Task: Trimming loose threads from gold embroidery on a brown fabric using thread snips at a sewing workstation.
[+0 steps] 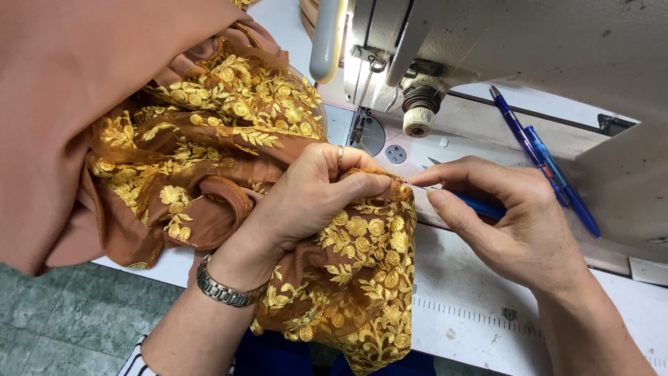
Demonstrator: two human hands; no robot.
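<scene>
My left hand [309, 191] pinches the edge of a brown fabric with gold floral embroidery [209, 132], which is bunched over the table and hangs off its front edge. A metal watch sits on that wrist and a ring on one finger. My right hand [508, 216] grips a small blue-handled tool [483, 207], whose thin metal tip touches the fabric edge right at my left fingertips. The tool's handle is mostly hidden inside the right fist.
A white sewing machine [487, 49] stands at the back, its needle and presser foot [360, 125] just behind my hands. Two blue pens [543, 160] lie on the machine bed at right. A ruler scale runs along the white table front [473, 313]. Green floor shows lower left.
</scene>
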